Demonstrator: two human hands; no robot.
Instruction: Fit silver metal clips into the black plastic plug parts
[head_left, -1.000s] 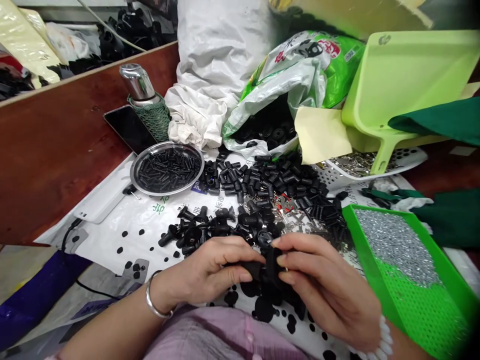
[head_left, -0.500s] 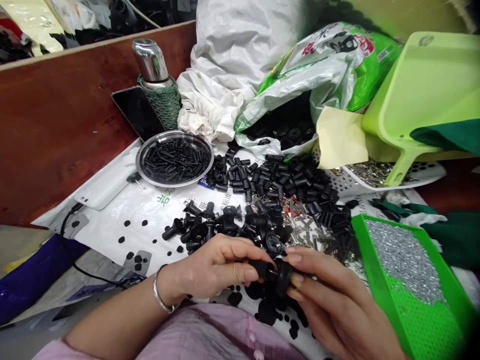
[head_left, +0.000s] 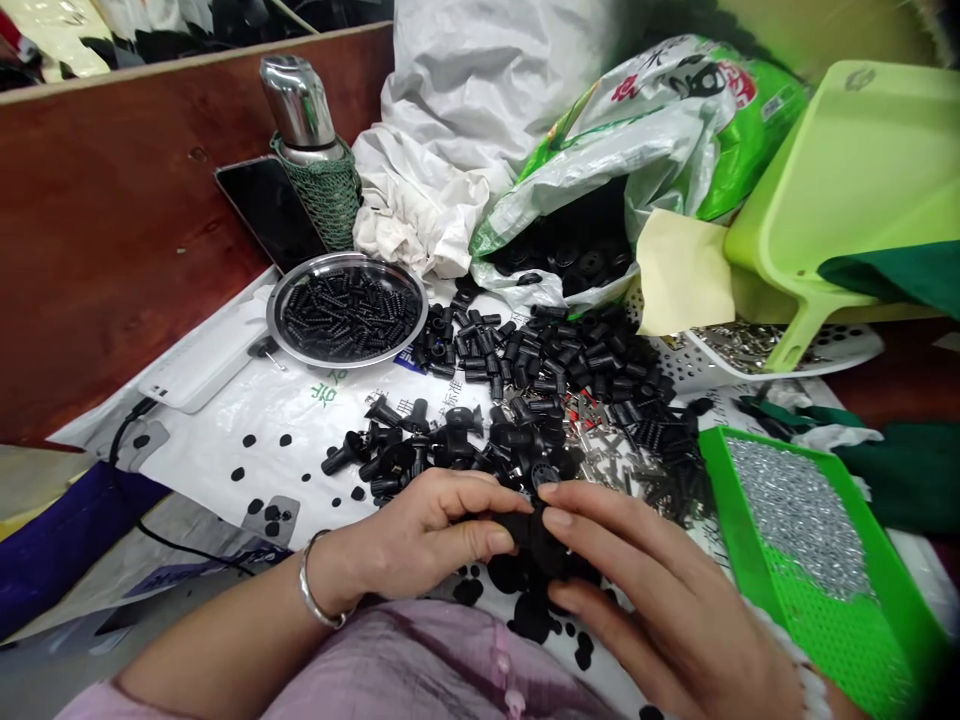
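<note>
My left hand (head_left: 427,530) and my right hand (head_left: 645,590) meet above the white printed sheet (head_left: 255,450). Together they pinch a black plastic part (head_left: 529,535), which my fingers largely hide. Right behind my hands lies a heap of black moulded parts (head_left: 450,450), with a round-ended one (head_left: 546,474) nearest my fingertips. Loose metal pins (head_left: 607,450) are scattered beyond my right fingers. Flat black discs (head_left: 510,575) lie on the sheet under my wrists. A metal bangle (head_left: 319,585) circles my left wrist.
Short black cylinders (head_left: 540,350) lie in a heap farther on. A steel dish (head_left: 345,310) holds black springs, and a green tray (head_left: 720,480) holds small screws at right. A white sack and a green-printed bag of black discs (head_left: 555,250) stand behind, beside a lime scoop (head_left: 840,180).
My hands have come closer together, and the black part has turned between my fingers. The whole scene has shifted slightly in view.
</note>
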